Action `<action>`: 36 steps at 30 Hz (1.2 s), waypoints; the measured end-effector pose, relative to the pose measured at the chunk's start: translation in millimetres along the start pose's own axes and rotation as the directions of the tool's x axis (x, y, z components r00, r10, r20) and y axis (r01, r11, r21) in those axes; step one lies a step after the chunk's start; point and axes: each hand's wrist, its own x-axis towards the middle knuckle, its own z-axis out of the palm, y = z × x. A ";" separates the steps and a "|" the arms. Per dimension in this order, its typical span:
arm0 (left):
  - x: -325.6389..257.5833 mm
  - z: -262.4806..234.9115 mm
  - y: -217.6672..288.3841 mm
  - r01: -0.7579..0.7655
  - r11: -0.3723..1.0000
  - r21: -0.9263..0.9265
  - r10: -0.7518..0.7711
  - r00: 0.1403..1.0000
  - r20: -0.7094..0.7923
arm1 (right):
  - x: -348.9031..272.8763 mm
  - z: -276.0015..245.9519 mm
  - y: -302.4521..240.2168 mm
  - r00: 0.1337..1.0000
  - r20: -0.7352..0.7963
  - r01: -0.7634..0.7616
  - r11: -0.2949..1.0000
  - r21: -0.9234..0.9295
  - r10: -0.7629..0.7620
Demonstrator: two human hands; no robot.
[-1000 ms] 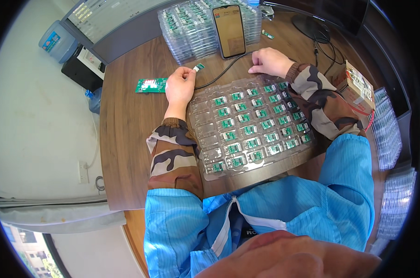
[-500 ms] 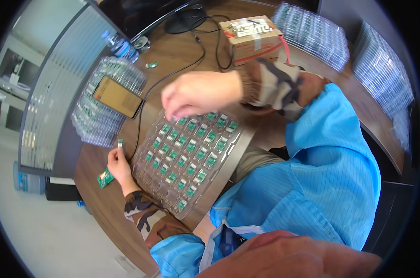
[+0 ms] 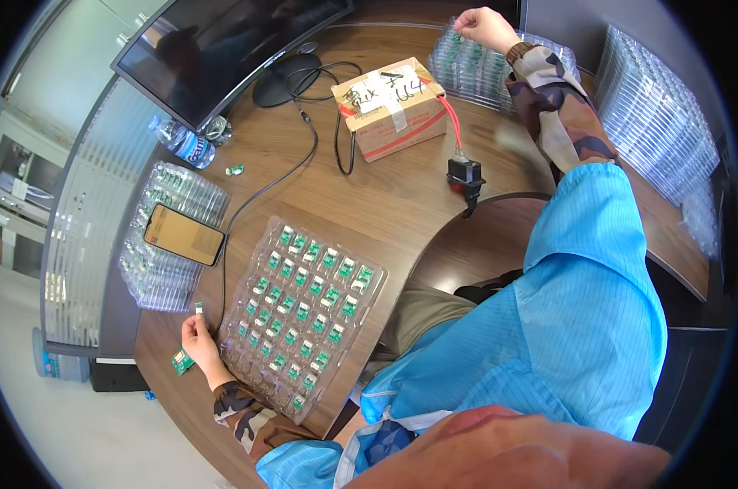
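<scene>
1. At the lower left of the frame, we see the left hand [image 3: 200,342] with thumb and fingers pinched on a small circuit board [image 3: 199,308], its green-and-white end sticking up past the fingertips.
2. Beside that hand, we find a larger green circuit board [image 3: 182,361] lying near the edge of the wooden tabletop [image 3: 320,196].
3. At the upper right, well apart from its partner, the right hand [image 3: 489,29] reaches over a stack of clear trays [image 3: 467,91]; its fingertips meet near a bit of green, and we cannot tell whether they grip it.
4. At lower center, we see a clear plastic tray [image 3: 255,373] lying flat, with rows of small green-and-white boards [image 3: 302,310] in its pockets and bare pockets along its lower-left side.
5. At left, a smartphone [image 3: 183,235] with a lit screen stands against a second tray stack [image 3: 153,281], while a loose board [image 3: 235,169] lies above them, near a plastic bottle [image 3: 188,147].
6. At upper center, we note a taped cardboard box [image 3: 401,122], its red wires [image 3: 453,122] running to a black switch [image 3: 464,171]; a monitor [image 3: 230,57] fills the upper left.
</scene>
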 end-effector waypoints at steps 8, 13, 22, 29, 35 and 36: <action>-2.9 -0.4 1.1 0.039 0.999 -0.023 -0.039 0.999 0.005 | 11.7 19.6 1.1 0.986 0.054 -0.139 0.964 -0.229 0.155; 0.2 -1.3 -3.9 0.040 0.999 -0.027 -0.040 0.999 0.019 | 19.6 21.4 -4.2 0.972 0.081 -0.197 0.950 -0.243 0.222; -2.9 -1.7 -1.5 0.035 0.999 -0.007 -0.035 0.999 0.016 | 15.9 24.9 2.6 0.977 0.098 -0.162 0.955 -0.247 0.191; 0.0 -6.4 -15.8 0.017 0.995 0.097 -0.017 1.000 0.009 | 20.4 9.4 -35.6 0.934 -0.349 0.174 0.950 0.260 -0.076; 3.3 1.8 7.8 -0.011 0.989 0.149 0.011 1.000 -0.002 | -1.3 -3.3 -140.9 0.885 -0.350 0.449 0.763 0.464 -0.308; 4.7 4.8 5.4 -0.006 0.987 0.162 0.008 1.000 -0.013 | -10.3 0.0 -163.4 0.885 -0.314 0.465 0.710 0.529 -0.344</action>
